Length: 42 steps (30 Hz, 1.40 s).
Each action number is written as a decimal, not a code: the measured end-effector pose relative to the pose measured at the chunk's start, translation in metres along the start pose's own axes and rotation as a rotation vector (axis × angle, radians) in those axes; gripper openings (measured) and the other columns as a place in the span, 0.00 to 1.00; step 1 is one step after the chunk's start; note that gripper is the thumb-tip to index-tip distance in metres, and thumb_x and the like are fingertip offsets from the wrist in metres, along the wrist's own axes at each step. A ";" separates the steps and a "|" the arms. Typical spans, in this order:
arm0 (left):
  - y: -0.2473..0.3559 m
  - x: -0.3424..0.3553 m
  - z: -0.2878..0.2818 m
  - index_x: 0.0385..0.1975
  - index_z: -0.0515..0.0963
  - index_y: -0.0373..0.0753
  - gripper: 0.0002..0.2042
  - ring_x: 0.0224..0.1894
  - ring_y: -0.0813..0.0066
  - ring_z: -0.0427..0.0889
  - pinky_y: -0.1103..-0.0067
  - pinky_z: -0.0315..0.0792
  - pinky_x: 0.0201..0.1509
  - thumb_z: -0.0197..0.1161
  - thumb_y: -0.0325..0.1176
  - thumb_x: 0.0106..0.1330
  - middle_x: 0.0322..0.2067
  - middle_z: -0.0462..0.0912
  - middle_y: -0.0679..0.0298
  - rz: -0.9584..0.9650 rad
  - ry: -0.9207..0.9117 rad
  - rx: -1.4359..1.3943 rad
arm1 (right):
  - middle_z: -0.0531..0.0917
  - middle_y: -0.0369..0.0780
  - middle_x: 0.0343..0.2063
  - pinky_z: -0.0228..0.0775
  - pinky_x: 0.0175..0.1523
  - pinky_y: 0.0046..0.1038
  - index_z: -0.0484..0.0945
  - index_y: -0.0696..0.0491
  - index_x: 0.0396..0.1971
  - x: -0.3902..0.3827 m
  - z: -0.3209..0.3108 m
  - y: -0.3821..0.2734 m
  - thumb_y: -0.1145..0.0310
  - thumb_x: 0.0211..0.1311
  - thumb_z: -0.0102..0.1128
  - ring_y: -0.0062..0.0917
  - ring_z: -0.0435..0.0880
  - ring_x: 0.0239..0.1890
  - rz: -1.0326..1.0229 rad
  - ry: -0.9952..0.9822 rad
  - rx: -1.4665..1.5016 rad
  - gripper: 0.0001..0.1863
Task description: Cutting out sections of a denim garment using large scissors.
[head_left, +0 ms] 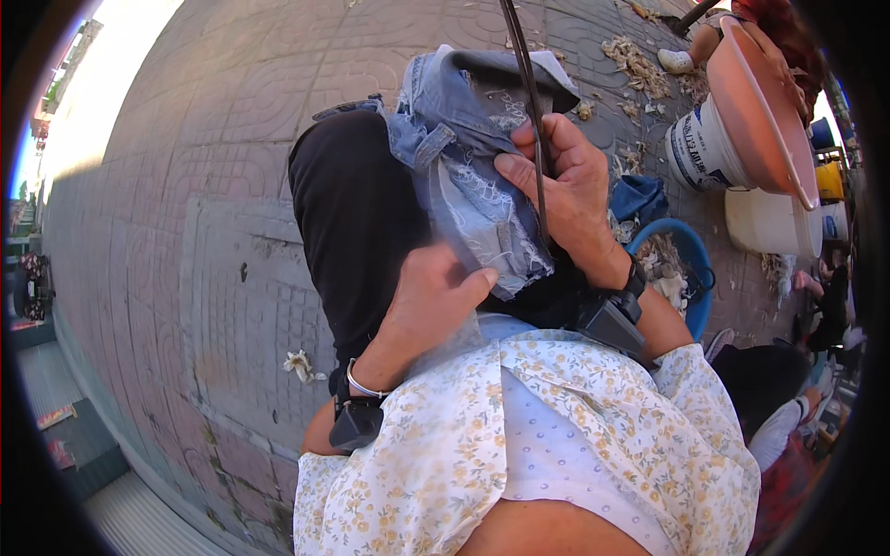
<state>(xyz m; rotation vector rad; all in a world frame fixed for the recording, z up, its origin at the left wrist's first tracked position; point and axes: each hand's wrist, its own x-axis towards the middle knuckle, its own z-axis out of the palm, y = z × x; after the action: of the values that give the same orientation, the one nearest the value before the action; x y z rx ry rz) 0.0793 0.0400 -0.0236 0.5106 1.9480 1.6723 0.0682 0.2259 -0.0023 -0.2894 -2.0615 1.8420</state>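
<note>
A frayed blue denim garment (440, 102) lies bunched across my lap, with white ragged threads along its torn edges. My right hand (575, 185) pinches the cloth between thumb and fingers near its upper right side. Down at the lower edge of the denim, my left hand (431, 301) is closed on the cloth, its thumb resting on the fabric; the hand is slightly blurred. A thin dark cord (527, 69) hangs down in front of the denim and crosses my right hand.
To the right stands a blue basin (700, 315) full of pale scraps, with a piece of denim (638, 197) beside it. Beyond are a white bucket (700, 148), a pink basin (756, 102) and another person's shoe (677, 61). Fluffy scraps (638, 67) litter the paving.
</note>
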 end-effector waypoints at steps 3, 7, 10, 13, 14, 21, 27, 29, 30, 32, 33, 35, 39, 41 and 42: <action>0.011 -0.009 -0.007 0.39 0.76 0.31 0.11 0.26 0.86 0.74 0.86 0.70 0.32 0.60 0.27 0.58 0.29 0.80 0.67 -0.081 -0.184 -0.164 | 0.71 0.26 0.20 0.61 0.29 0.13 0.74 0.55 0.30 0.004 -0.005 0.004 0.73 0.45 0.69 0.08 0.66 0.24 -0.023 -0.015 0.023 0.13; 0.014 -0.017 -0.006 0.40 0.75 0.33 0.11 0.24 0.86 0.73 0.86 0.68 0.29 0.59 0.27 0.59 0.26 0.78 0.67 -0.131 -0.085 -0.550 | 0.72 0.27 0.19 0.61 0.28 0.13 0.74 0.55 0.30 0.003 -0.003 0.004 0.71 0.45 0.70 0.08 0.66 0.23 -0.012 -0.018 0.062 0.13; 0.015 -0.017 -0.006 0.41 0.74 0.32 0.12 0.23 0.85 0.74 0.88 0.68 0.26 0.60 0.28 0.59 0.28 0.79 0.64 -0.135 -0.106 -0.579 | 0.73 0.27 0.20 0.62 0.28 0.13 0.74 0.56 0.30 0.003 -0.006 0.000 0.70 0.46 0.70 0.08 0.67 0.23 -0.010 -0.037 0.006 0.14; 0.016 -0.018 -0.007 0.42 0.73 0.31 0.13 0.19 0.81 0.76 0.88 0.68 0.21 0.62 0.29 0.59 0.31 0.81 0.58 -0.094 -0.080 -0.636 | 0.73 0.28 0.20 0.62 0.28 0.13 0.74 0.56 0.31 -0.001 -0.007 -0.017 0.69 0.48 0.69 0.08 0.68 0.23 0.037 -0.064 0.029 0.14; 0.016 -0.018 -0.007 0.43 0.72 0.31 0.14 0.18 0.81 0.76 0.88 0.68 0.19 0.62 0.29 0.59 0.32 0.81 0.57 -0.075 -0.075 -0.662 | 0.73 0.28 0.20 0.61 0.28 0.13 0.74 0.57 0.31 -0.005 -0.008 -0.025 0.68 0.50 0.69 0.08 0.68 0.23 0.075 -0.066 0.070 0.13; 0.020 -0.016 -0.008 0.43 0.73 0.32 0.12 0.19 0.82 0.75 0.85 0.70 0.24 0.56 0.23 0.59 0.26 0.79 0.64 -0.110 -0.065 -0.724 | 0.75 0.28 0.22 0.60 0.30 0.11 0.74 0.57 0.32 -0.032 -0.026 -0.040 0.67 0.53 0.66 0.07 0.69 0.25 0.176 -0.129 0.067 0.13; 0.025 -0.011 -0.009 0.44 0.72 0.32 0.13 0.20 0.83 0.76 0.86 0.71 0.24 0.56 0.23 0.59 0.30 0.80 0.62 -0.126 -0.088 -0.735 | 0.76 0.30 0.26 0.65 0.33 0.12 0.73 0.56 0.33 -0.042 -0.023 -0.034 0.76 0.49 0.66 0.08 0.72 0.28 0.235 -0.210 0.178 0.12; 0.026 -0.009 -0.009 0.45 0.71 0.31 0.14 0.20 0.83 0.75 0.87 0.71 0.24 0.56 0.23 0.59 0.31 0.81 0.62 -0.068 -0.012 -0.665 | 0.76 0.31 0.28 0.67 0.36 0.12 0.72 0.56 0.34 -0.040 -0.024 -0.033 0.79 0.47 0.66 0.10 0.74 0.30 0.213 -0.117 0.256 0.14; 0.025 -0.009 -0.009 0.45 0.71 0.31 0.14 0.20 0.83 0.75 0.87 0.71 0.24 0.56 0.23 0.59 0.31 0.81 0.62 -0.070 -0.016 -0.667 | 0.76 0.31 0.28 0.67 0.36 0.12 0.72 0.56 0.34 -0.038 -0.025 -0.032 0.79 0.47 0.66 0.10 0.74 0.30 0.214 -0.114 0.254 0.14; 0.023 -0.009 -0.010 0.47 0.70 0.31 0.15 0.20 0.84 0.75 0.88 0.70 0.25 0.57 0.24 0.59 0.32 0.81 0.63 -0.048 0.047 -0.670 | 0.75 0.31 0.28 0.67 0.36 0.12 0.72 0.56 0.35 -0.036 -0.025 -0.030 0.80 0.48 0.65 0.11 0.74 0.30 0.153 -0.057 0.246 0.14; 0.023 -0.009 -0.010 0.47 0.70 0.31 0.15 0.20 0.84 0.75 0.88 0.70 0.25 0.57 0.24 0.59 0.32 0.81 0.63 -0.050 0.048 -0.670 | 0.75 0.31 0.28 0.67 0.36 0.12 0.72 0.56 0.35 -0.035 -0.024 -0.031 0.80 0.48 0.65 0.11 0.74 0.30 0.155 -0.058 0.247 0.14; 0.025 -0.007 -0.011 0.48 0.69 0.30 0.17 0.22 0.84 0.75 0.88 0.70 0.24 0.57 0.25 0.59 0.34 0.80 0.62 -0.082 0.006 -0.750 | 0.75 0.31 0.28 0.67 0.36 0.12 0.72 0.57 0.35 -0.034 -0.024 -0.032 0.81 0.49 0.64 0.11 0.74 0.30 0.167 -0.068 0.229 0.13; 0.029 -0.005 -0.014 0.49 0.68 0.30 0.18 0.23 0.84 0.76 0.88 0.70 0.24 0.58 0.26 0.59 0.35 0.80 0.61 -0.066 -0.007 -0.761 | 0.76 0.31 0.28 0.67 0.36 0.12 0.72 0.57 0.35 -0.027 -0.023 -0.033 0.80 0.49 0.64 0.11 0.74 0.29 0.221 -0.120 0.216 0.13; 0.035 -0.003 -0.016 0.49 0.68 0.30 0.19 0.24 0.84 0.76 0.88 0.70 0.25 0.59 0.27 0.58 0.35 0.80 0.61 -0.062 -0.028 -0.745 | 0.76 0.31 0.28 0.67 0.37 0.13 0.72 0.57 0.36 -0.026 -0.021 -0.031 0.80 0.49 0.64 0.11 0.75 0.29 0.223 -0.114 0.208 0.13; 0.040 -0.001 -0.016 0.49 0.68 0.30 0.19 0.24 0.84 0.76 0.88 0.70 0.25 0.59 0.27 0.58 0.35 0.80 0.61 -0.062 -0.028 -0.745 | 0.76 0.31 0.28 0.67 0.37 0.13 0.72 0.57 0.36 -0.025 -0.019 -0.029 0.80 0.49 0.64 0.11 0.75 0.29 0.223 -0.114 0.208 0.13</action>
<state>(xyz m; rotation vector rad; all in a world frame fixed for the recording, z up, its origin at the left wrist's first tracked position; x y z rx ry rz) 0.0686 0.0333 0.0172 0.1762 1.1639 2.1507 0.1016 0.2303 0.0248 -0.3793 -1.9542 2.2344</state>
